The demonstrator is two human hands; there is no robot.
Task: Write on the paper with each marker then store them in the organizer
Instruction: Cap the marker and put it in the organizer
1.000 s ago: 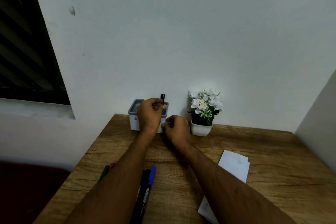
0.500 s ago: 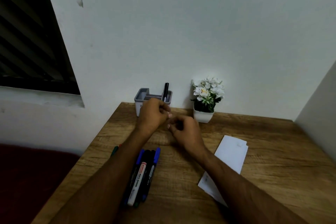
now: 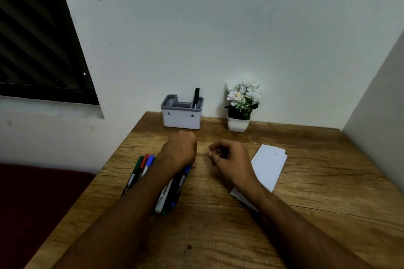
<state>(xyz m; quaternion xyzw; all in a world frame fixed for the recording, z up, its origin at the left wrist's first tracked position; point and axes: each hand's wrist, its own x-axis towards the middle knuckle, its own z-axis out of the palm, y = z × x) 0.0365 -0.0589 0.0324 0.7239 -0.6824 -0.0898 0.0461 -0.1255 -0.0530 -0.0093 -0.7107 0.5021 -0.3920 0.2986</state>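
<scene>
Markers (image 3: 169,190) under left hand (image 3: 179,150) bear print too blurred to read

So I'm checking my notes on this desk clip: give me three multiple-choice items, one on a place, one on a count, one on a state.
1. Where is the flower pot?
A. Right of the organizer
B. Left of it
C. On the paper

2. How many markers stand in the organizer?
A. None
B. One
C. Three

3. What is the right hand doing?
A. Gripping a marker
B. Pressing the paper
C. Curled, holding nothing seen

Answers:
1 A, the pot stands by the wall, right of the organizer.
2 B, a single black marker sticks up at its right end.
3 C, its fingers curl loosely above the desk, left of the paper.
</scene>
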